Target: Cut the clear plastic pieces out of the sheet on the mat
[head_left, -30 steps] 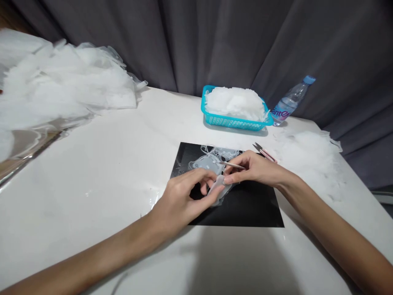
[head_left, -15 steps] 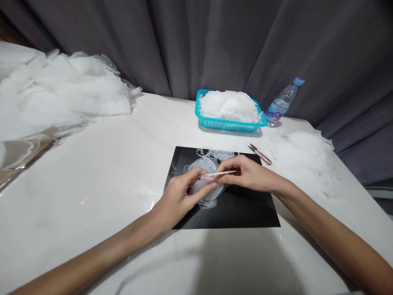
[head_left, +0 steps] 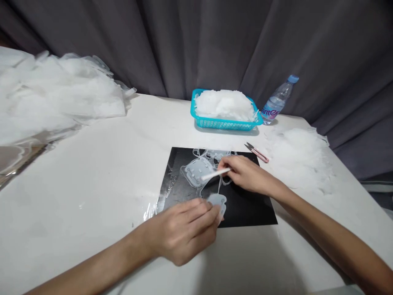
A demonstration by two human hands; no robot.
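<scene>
Head view. The black mat (head_left: 251, 213), lying flat on the white table (head_left: 107, 176), serves as the landmark. The left hand (head_left: 187, 229) is at the mat's near edge, its fingers together and clamped on a small pale-grey piece (head_left: 217, 200), which is held above the near part of the mat and partly covered by the fingers. A thin pale strand (head_left: 219, 187) extends from this piece toward the right hand (head_left: 242, 172); where its far end is fastened cannot be told. The right hand, over the far right part of the mat, has its fingers pinched together on a slim white stick (head_left: 215, 174), whose free end points left above the mat. Translucent grey pieces (head_left: 198, 171) with looped edges lie on the far portion of the mat. Just beyond the mat's far right corner are the pink-handled snips (head_left: 257, 152). Behind the mat stands a blue basket (head_left: 227, 124) heaped with white material (head_left: 225, 104), with a water bottle (head_left: 278, 101) beside it. A loose white pile (head_left: 297, 159) lies right of the mat; a larger white heap (head_left: 61, 90) lies well to its left. A dark grey curtain (head_left: 215, 41) hangs behind.
</scene>
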